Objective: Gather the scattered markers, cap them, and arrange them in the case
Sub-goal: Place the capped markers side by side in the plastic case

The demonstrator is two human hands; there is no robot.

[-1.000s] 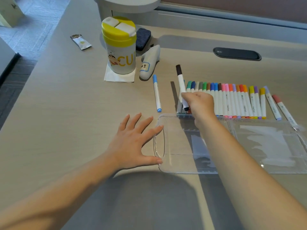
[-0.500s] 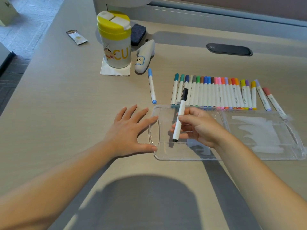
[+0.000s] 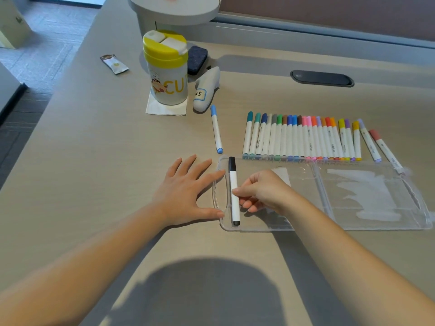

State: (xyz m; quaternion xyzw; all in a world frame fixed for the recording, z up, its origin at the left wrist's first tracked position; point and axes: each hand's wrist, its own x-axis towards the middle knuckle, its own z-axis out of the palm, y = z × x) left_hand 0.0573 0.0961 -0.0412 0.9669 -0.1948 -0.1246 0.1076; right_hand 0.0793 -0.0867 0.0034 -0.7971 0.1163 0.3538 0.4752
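A clear plastic case (image 3: 367, 228) lies open on the desk. My right hand (image 3: 261, 191) pinches a capped black marker (image 3: 233, 184) that lies along the left end of the case, cap pointing away from me. My left hand (image 3: 183, 191) rests flat on the desk, its forefinger and thumb touching the case's left handle. Several capped markers in many colours (image 3: 301, 140) lie side by side just behind the case. A light blue marker (image 3: 216, 129) lies apart to their left. Two more markers (image 3: 376, 144) lie slanted at the row's right end.
A yellow-lidded tumbler (image 3: 167, 71) stands on a napkin at the back left, with a white thermometer-like device (image 3: 206, 90) and a dark eraser (image 3: 196, 58) beside it. A small sachet (image 3: 114, 64) lies further left. A black cable grommet (image 3: 322, 78) sits at the back right.
My right hand lifted the black marker from the row, carried it towards me and brought it down at the left end of the case. My left hand stayed at the case's handle.
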